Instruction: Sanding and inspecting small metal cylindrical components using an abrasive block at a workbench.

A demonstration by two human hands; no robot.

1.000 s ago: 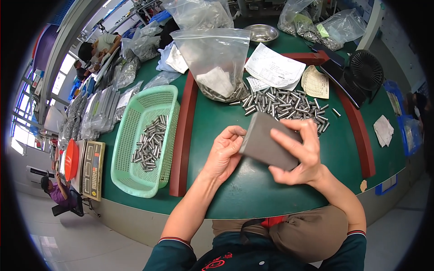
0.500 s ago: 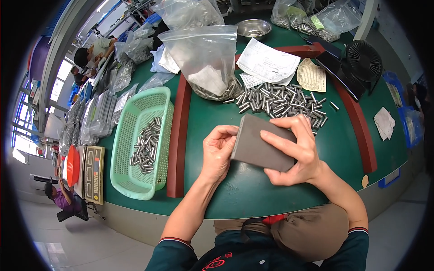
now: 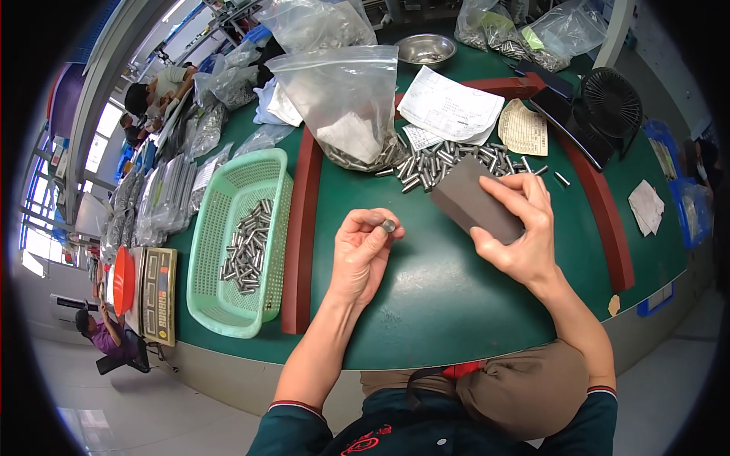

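Between the thumb and fingers of my left hand (image 3: 363, 254) is a small metal pin (image 3: 388, 226), its round end showing. My right hand (image 3: 525, 228) grips a dark grey-brown rectangular block (image 3: 475, 199), tilted above the green table (image 3: 433, 304). The block stands apart from the pin and covers part of a heap of metal pins (image 3: 430, 166) behind it. Left of my left hand, a pale green perforated basket (image 3: 199, 281) holds more metal pins (image 3: 247, 247).
Dark red strips (image 3: 298, 251) frame the work area. Behind the heap are a clear plastic bag (image 3: 334, 83), papers (image 3: 449, 105) and a steel bowl (image 3: 427, 50). A black fan (image 3: 612, 102) stands at the far right. A scale (image 3: 159, 296) is beyond the basket. People sit farther left.
My right hand has drawn the block away to the right, off my left hand. My left hand has turned, and the pin in its fingers now shows.
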